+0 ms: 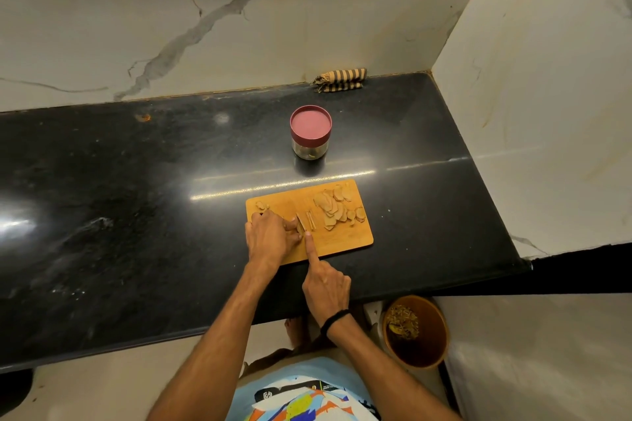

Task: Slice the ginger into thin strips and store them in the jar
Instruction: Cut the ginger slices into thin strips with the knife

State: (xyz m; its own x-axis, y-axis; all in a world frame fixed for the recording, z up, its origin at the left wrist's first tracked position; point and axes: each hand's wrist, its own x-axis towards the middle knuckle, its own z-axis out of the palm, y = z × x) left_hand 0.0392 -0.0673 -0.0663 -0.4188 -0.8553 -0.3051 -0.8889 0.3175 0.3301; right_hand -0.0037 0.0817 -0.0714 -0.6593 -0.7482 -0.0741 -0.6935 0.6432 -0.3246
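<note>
Rectangular wooden cutting board [342, 236] on a black stone counter [136, 181] — the left hand [268, 236] pins a small ginger piece [301, 232] with curled fingertips; the right hand [326, 287] grips a thin knife [300, 219], forefinger along its spine. Pale ginger slices [337, 212] lie heaped on the board's right — the red-lidded glass jar [310, 131] stands closed behind the board.

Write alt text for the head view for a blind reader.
On a wooden cutting board, the left hand holds a ginger piece while the right hand, index finger along the blade, cuts it with a knife. Cut ginger slices lie to the right; a red-lidded jar stands closed behind on the black counter.
</note>
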